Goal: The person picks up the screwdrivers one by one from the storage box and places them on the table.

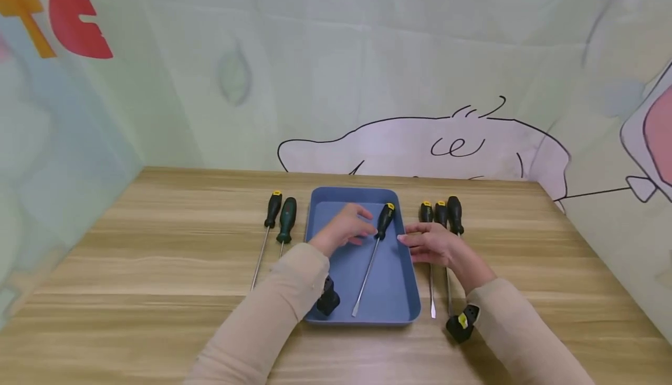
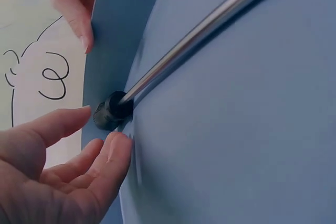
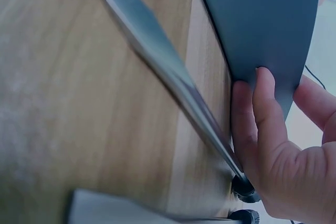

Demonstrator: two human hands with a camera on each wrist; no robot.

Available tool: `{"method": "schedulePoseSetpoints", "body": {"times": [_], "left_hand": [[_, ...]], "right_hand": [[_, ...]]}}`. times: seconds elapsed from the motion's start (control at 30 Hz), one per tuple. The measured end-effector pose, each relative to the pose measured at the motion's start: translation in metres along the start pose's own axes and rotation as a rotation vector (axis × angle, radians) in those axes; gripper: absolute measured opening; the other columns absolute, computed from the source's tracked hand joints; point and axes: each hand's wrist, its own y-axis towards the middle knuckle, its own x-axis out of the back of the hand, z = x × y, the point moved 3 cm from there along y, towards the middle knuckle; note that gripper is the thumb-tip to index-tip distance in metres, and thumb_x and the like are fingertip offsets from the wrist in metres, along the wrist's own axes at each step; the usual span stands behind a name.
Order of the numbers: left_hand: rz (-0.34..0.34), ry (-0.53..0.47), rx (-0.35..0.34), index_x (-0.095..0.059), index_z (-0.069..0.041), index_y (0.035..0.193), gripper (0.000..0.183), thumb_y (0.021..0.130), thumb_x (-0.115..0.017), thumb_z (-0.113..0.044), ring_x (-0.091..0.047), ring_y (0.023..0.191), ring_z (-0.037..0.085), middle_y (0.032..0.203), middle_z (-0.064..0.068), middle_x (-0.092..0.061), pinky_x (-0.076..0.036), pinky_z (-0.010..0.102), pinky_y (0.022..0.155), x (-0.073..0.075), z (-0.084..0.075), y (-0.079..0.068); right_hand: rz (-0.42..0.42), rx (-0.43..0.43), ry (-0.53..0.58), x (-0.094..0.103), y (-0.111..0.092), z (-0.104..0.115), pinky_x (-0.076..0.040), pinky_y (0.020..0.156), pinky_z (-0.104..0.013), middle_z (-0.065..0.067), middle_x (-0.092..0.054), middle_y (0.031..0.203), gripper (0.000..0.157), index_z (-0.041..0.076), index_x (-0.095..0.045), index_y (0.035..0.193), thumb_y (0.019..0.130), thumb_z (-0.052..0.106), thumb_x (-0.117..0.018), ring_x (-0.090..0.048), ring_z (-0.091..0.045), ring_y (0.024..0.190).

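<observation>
A slotted screwdriver (image 1: 385, 221) with a black handle and yellow end cap lies slantwise in the blue tray (image 1: 318, 195), its blade toward the near side. Over the tray, my left hand (image 1: 344, 228) is beside that handle, fingers loosely spread. In the left wrist view, thumb and fingertips stand around the handle's collar (image 2: 107, 115) with a gap, gripping nothing. My right hand (image 1: 431, 242) is at the tray's right side. The right wrist view shows its fingers (image 3: 268, 103) against the outer wall (image 3: 257, 19) and the thumb at the rim.
Right of the tray lie several screwdrivers with black handles (image 1: 454, 213), partly under my right hand. To the left lie a black-handled screwdriver (image 1: 273, 209) and a dark green one (image 1: 287, 219). The wooden table (image 1: 173, 239) meets a printed cloth backdrop (image 1: 325, 81).
</observation>
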Motion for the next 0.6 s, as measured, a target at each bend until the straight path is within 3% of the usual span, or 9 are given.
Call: {"method": "schedulePoseSetpoints", "body": {"times": [0.17, 0.3, 0.43, 0.53, 0.6], "left_hand": [[-0.004, 0.028, -0.029, -0.052, 0.01, 0.116, 0.041, 0.078, -0.067, 0.007, -0.059, 0.086, 0.026, 0.103, 0.02, -0.056, -0.056, 0.039, 0.073, -0.005, -0.001, 0.001], [-0.025, 0.067, -0.064, -0.053, 0.012, 0.113, 0.041, 0.076, -0.07, 0.006, -0.062, 0.087, 0.029, 0.105, 0.022, -0.056, -0.057, 0.037, 0.07, -0.008, -0.004, -0.001], [-0.072, 0.173, -0.101, -0.056, 0.012, 0.106, 0.038, 0.075, -0.074, 0.001, -0.065, 0.079, 0.03, 0.101, 0.02, -0.057, -0.058, 0.032, 0.063, -0.011, -0.004, -0.002], [-0.123, 0.33, -0.164, -0.056, 0.002, 0.074, 0.023, 0.073, -0.077, -0.005, -0.061, 0.056, 0.02, 0.072, 0.007, -0.056, -0.051, 0.021, 0.047, -0.014, -0.005, 0.0], [-0.158, 0.458, -0.218, -0.044, -0.006, 0.056, 0.038, 0.071, -0.079, -0.009, -0.052, 0.042, 0.013, 0.052, -0.001, -0.046, -0.038, 0.017, 0.039, -0.016, -0.006, 0.0]], "right_hand": [[0.005, 0.009, 0.0, 0.001, 0.0, 0.001, -0.057, 0.071, -0.03, -0.01, -0.063, 0.092, 0.054, -0.008, -0.034, 0.136, 0.091, 0.008, -0.058, -0.063, -0.016, 0.077], [0.0, 0.007, 0.002, 0.001, -0.001, 0.001, -0.057, 0.071, -0.03, -0.01, -0.063, 0.091, 0.054, -0.008, -0.033, 0.137, 0.091, 0.008, -0.058, -0.063, -0.017, 0.077], [-0.001, 0.004, 0.005, 0.001, -0.001, 0.001, -0.057, 0.071, -0.03, -0.01, -0.063, 0.092, 0.056, -0.008, -0.032, 0.137, 0.091, 0.009, -0.059, -0.062, -0.017, 0.077], [-0.003, 0.005, 0.003, 0.0, 0.0, 0.0, -0.057, 0.071, -0.03, -0.01, -0.063, 0.092, 0.056, -0.008, -0.032, 0.137, 0.091, 0.009, -0.059, -0.062, -0.017, 0.077], [-0.005, 0.008, 0.0, 0.0, 0.0, 0.0, -0.057, 0.071, -0.03, -0.01, -0.062, 0.093, 0.056, -0.007, -0.032, 0.137, 0.091, 0.009, -0.059, -0.062, -0.017, 0.077]]}}
